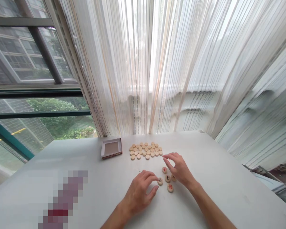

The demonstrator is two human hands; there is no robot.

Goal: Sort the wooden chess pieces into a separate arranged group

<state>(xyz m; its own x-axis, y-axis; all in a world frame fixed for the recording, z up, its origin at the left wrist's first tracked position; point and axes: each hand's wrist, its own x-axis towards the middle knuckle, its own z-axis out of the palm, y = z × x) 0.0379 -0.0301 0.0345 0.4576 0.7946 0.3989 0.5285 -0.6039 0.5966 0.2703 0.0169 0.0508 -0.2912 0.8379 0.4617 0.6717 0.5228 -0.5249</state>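
Note:
Several round wooden Chinese chess pieces lie face up between my hands. Among them are a red-marked piece (164,170), a black-marked piece (167,178) and another red-marked piece (170,188). My left hand (143,190) is at their left, thumb and index finger apart, the index fingertip at the edge of a dark-marked piece (160,181). My right hand (180,167) reaches over from the right with thumb and fingers spread, its fingertips close to the right end of a cluster of blank-topped pieces (144,153). It partly covers one more piece (173,177).
An open shallow box (111,148) stands left of the cluster, near the back edge of the white table (97,187). Sheer striped curtains (143,79) hang behind the table, beside a window at the left. A pixelated purple patch covers the table's left front.

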